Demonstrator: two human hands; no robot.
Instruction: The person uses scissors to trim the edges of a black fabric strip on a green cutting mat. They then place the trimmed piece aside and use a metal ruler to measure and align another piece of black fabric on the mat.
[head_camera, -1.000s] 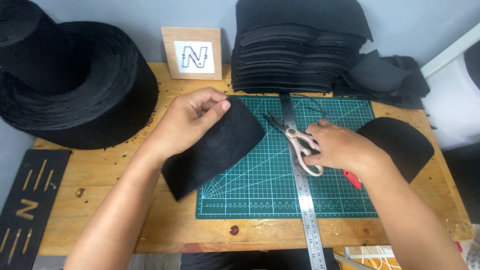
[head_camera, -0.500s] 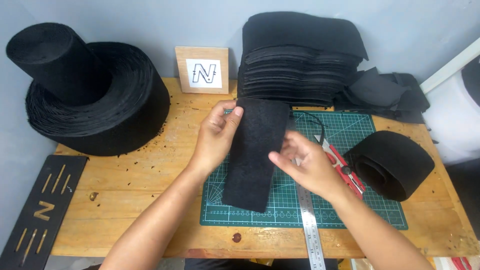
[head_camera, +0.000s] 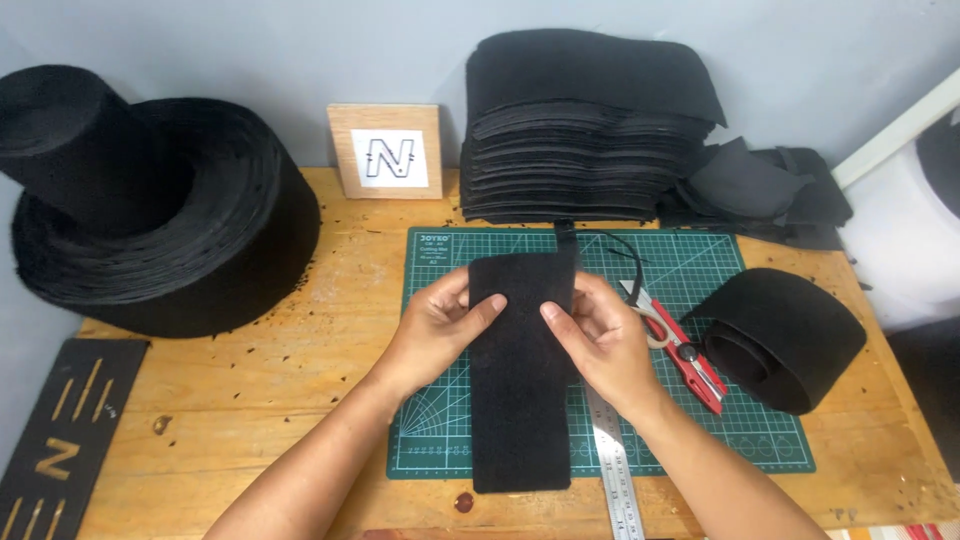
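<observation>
We now hold the black rectangular felt piece (head_camera: 520, 375) lengthwise over the green cutting mat (head_camera: 750, 440) at the worktop's front-centre, left hand (head_camera: 440, 330) and right hand (head_camera: 600, 340) pinching its upper edges, having straightened it since a moment ago, scissors set aside.

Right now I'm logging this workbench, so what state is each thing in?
Left hand: gripping the felt strip's left edge.
Right hand: gripping its right edge.
Black felt strip: flat, lengthwise over the cutting mat.
Scissors: lying on the mat, partly hidden.
Red cutter: lying on the mat.
Felt roll: coiled, on its side.
Felt stack: piled high.
</observation>
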